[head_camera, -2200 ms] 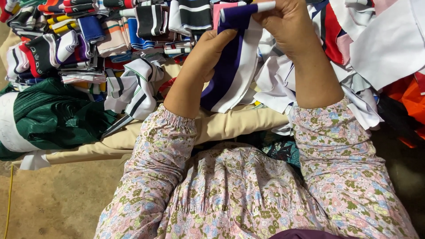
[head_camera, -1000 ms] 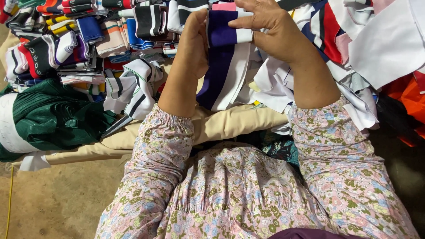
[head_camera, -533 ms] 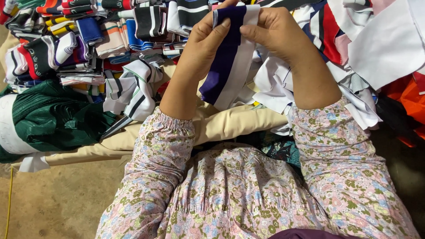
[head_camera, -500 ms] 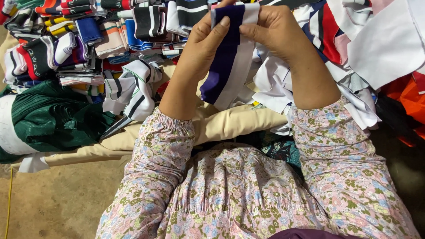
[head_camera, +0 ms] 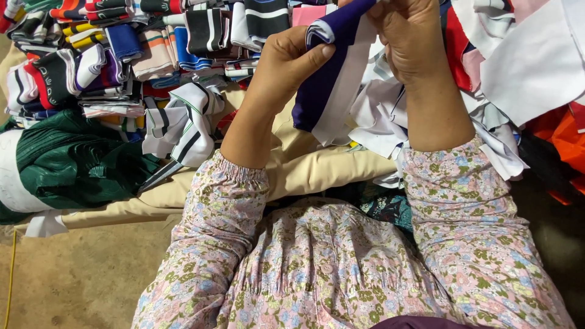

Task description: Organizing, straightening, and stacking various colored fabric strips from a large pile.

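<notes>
Two bare hands are raised near the top centre of the frame, close together, both pinching one strip of purple and white fabric (head_camera: 332,79). The left hand (head_camera: 286,64) grips the strip's folded upper edge between thumb and fingers. The right hand (head_camera: 414,36), just to its right and partly cut off by the top edge, is closed on the same strip higher up. The strip hangs down between the two forearms, purple on the left side, white on the right. Both arms wear sleeves of a pale floral dress (head_camera: 329,268) that fills the lower centre. Behind the hands, across the upper left, lie rows of folded striped fabric bands (head_camera: 122,49) in many colours. A loose black and white piece (head_camera: 180,125) rests below them. A dark green cloth (head_camera: 73,161) sits at the left. White fabric scraps (head_camera: 524,55) pile at the upper right, with orange cloth (head_camera: 563,140) at the right edge. A beige cloth (head_camera: 323,170) lies under the forearms.
</notes>
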